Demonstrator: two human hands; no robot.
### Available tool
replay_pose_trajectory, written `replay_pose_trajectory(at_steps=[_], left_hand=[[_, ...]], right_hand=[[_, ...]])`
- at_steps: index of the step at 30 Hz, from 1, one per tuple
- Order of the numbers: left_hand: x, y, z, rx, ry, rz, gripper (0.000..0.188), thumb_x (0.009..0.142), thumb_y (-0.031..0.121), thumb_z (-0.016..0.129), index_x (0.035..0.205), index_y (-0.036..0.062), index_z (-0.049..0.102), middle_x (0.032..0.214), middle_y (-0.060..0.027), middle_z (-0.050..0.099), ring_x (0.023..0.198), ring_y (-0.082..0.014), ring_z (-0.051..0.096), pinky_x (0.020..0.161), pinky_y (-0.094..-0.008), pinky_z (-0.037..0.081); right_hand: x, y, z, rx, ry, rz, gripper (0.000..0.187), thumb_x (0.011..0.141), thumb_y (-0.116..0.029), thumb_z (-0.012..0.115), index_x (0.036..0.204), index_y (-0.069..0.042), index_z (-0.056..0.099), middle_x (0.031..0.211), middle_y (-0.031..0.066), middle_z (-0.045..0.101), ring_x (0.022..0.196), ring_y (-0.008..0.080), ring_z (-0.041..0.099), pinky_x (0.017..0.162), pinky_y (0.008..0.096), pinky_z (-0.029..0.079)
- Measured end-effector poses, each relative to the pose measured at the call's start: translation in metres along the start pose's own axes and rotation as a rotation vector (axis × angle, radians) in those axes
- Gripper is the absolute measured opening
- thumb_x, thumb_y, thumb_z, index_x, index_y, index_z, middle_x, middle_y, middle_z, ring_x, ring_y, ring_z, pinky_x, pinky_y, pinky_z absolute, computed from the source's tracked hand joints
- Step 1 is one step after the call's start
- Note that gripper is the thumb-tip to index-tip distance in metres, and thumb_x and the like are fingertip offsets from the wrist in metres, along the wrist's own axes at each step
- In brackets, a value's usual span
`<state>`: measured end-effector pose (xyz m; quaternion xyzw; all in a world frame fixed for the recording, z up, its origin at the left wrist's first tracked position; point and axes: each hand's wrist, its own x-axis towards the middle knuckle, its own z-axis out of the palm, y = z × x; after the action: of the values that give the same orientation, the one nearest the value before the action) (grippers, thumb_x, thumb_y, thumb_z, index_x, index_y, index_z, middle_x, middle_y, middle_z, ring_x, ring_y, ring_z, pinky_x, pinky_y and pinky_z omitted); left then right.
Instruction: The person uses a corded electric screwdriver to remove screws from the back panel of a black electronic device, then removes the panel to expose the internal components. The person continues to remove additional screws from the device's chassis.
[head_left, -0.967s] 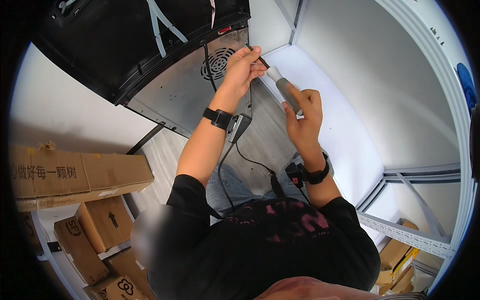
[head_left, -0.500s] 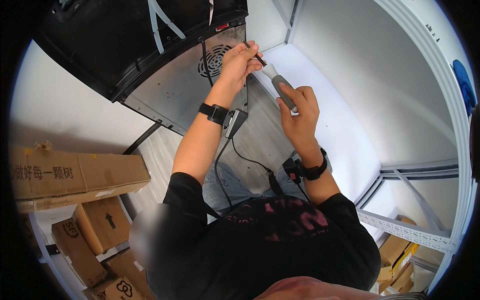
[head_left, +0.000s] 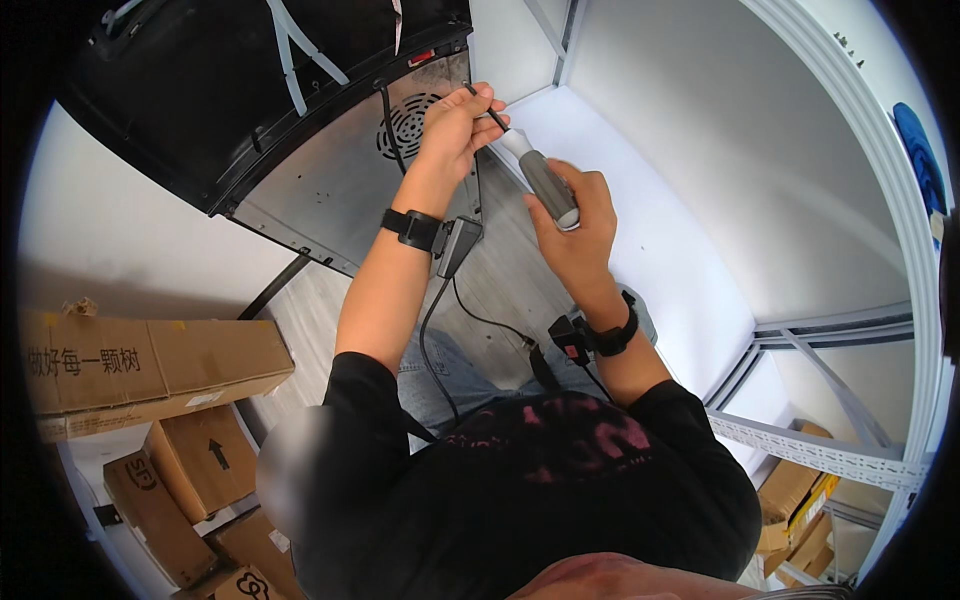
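Note:
My right hand [head_left: 580, 225] is closed round the handle of a screwdriver [head_left: 548, 188] with a grey grip, a pale collar and a dark shaft. Up the shaft, the fingers of my left hand [head_left: 456, 132] pinch it close to its tip. The tip points at the upper right edge of a bare metal panel [head_left: 320, 195] on a large black-cased appliance [head_left: 170, 120]. Whether a screw sits at the tip is too small to tell. Just left of my left hand, a round slotted vent [head_left: 400, 128] is cut into the panel, and a black cable [head_left: 388, 125] runs down across it.
A white wall panel [head_left: 600, 190] stands close on the right, with a metal shelf frame [head_left: 820, 430] beyond. Cardboard boxes [head_left: 180, 365] are stacked at the lower left. Black wrist devices [head_left: 412, 230] with trailing cables sit on both my forearms. Wood-pattern floor [head_left: 490, 270] lies below.
The whole scene has shifted slightly left in view. My right fingers have shifted round the screwdriver handle, baring more of it. My left hand still pinches the shaft near the panel's edge.

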<state>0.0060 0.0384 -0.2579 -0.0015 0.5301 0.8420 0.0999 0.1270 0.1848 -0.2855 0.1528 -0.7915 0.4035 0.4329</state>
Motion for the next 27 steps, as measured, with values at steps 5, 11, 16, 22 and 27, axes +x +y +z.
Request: replay_pose_trajectory(at_steps=[5,11,16,22,27], left_hand=[[0.008,-0.007,-0.004,-0.009,-0.017,0.019,0.017,0.091,0.014,0.056,0.104,0.0027,0.056,0.088,-0.0073,0.062,0.073,-0.0148,0.064,0.063,-0.0232,0.053],[-0.002,-0.001,0.005,-0.039,0.005,0.024,0.013,0.091,0.013,0.056,0.100,0.0028,0.055,0.091,-0.0107,0.064,0.071,-0.0166,0.066,0.060,-0.0229,0.055],[0.002,-0.004,0.002,-0.001,0.028,0.037,0.016,0.091,0.013,0.056,0.103,0.0021,0.054,0.094,-0.0110,0.064,0.072,-0.0166,0.066,0.061,-0.0230,0.055],[0.004,-0.008,0.001,0.014,0.021,0.045,0.019,0.092,0.015,0.056,0.106,0.0029,0.056,0.095,-0.0080,0.065,0.073,-0.0146,0.065,0.063,-0.0234,0.053],[0.000,-0.002,0.003,-0.022,0.010,0.027,0.015,0.092,0.013,0.055,0.103,0.0023,0.054,0.095,-0.0106,0.064,0.073,-0.0159,0.066,0.059,-0.0222,0.055]], right_hand=[[-0.003,-0.016,-0.012,0.440,-0.137,0.737,0.034,0.082,-0.018,0.069,0.109,-0.002,0.057,0.081,0.0121,0.059,0.069,0.0154,0.058,0.058,0.0293,0.046],[-0.004,0.004,-0.011,-0.085,-0.122,0.048,0.033,0.084,-0.016,0.066,0.110,0.000,0.056,0.082,0.0142,0.060,0.062,0.0174,0.058,0.054,0.0299,0.045],[0.002,-0.006,-0.004,0.106,-0.024,0.142,0.032,0.083,-0.014,0.066,0.111,-0.001,0.056,0.082,0.0153,0.061,0.056,0.0217,0.056,0.051,0.0315,0.044],[-0.010,-0.002,-0.003,0.221,-0.135,0.536,0.041,0.080,-0.012,0.068,0.116,-0.002,0.052,0.084,0.0156,0.061,0.060,0.0262,0.058,0.053,0.0328,0.045],[-0.001,0.006,-0.002,-0.093,-0.002,-0.119,0.048,0.080,-0.013,0.069,0.120,-0.001,0.047,0.094,0.0160,0.060,0.062,0.0228,0.059,0.053,0.0302,0.045]])
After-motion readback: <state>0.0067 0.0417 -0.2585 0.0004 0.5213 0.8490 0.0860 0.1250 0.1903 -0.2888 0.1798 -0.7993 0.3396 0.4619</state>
